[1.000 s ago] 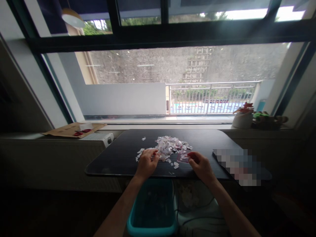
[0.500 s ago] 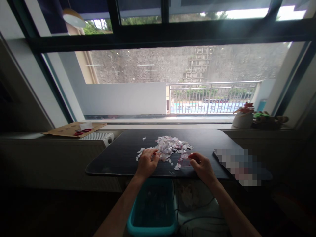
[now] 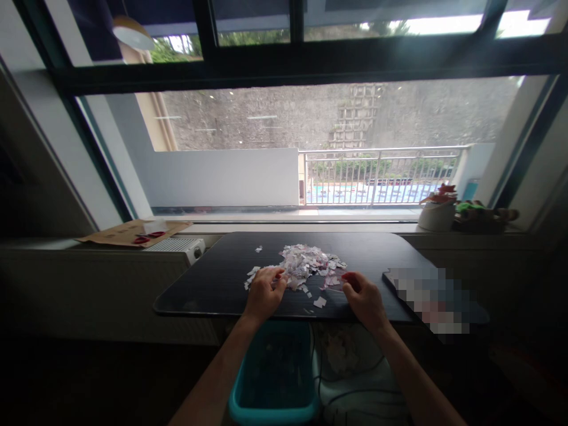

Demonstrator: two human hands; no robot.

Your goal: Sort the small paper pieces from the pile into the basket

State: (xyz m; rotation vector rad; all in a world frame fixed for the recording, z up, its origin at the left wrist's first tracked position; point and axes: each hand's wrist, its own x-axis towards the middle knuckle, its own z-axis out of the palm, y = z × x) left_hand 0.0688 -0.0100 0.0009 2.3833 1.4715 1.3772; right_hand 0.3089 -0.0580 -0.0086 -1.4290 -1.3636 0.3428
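Note:
A heap of small white and pinkish paper scraps (image 3: 306,260) lies on the dark table (image 3: 199,290). My left hand (image 3: 266,291) rests at the heap's front left, its fingers curled in towards the thumb. Whatever is between those fingers is too small to make out. To the right of the scraps, my right hand (image 3: 364,296) is closed in a pinch beside some pinkish, see-through pieces (image 3: 332,282). What its fingertips hold cannot be made out. One loose white scrap (image 3: 319,302) sits between the hands, near the table's front edge.
Below the table edge stands a turquoise tub (image 3: 275,408). A blurred flat object (image 3: 432,302) lies at the table's right. Red-handled scissors (image 3: 148,238) rest on brown paper (image 3: 106,234) at the left sill. A white pot (image 3: 437,216) stands on the right sill.
The pinkish pieces by my right hand have shifted slightly away from me, and the right fingers have turned a little. The loose white scrap lies differently. My left hand has hardly moved.

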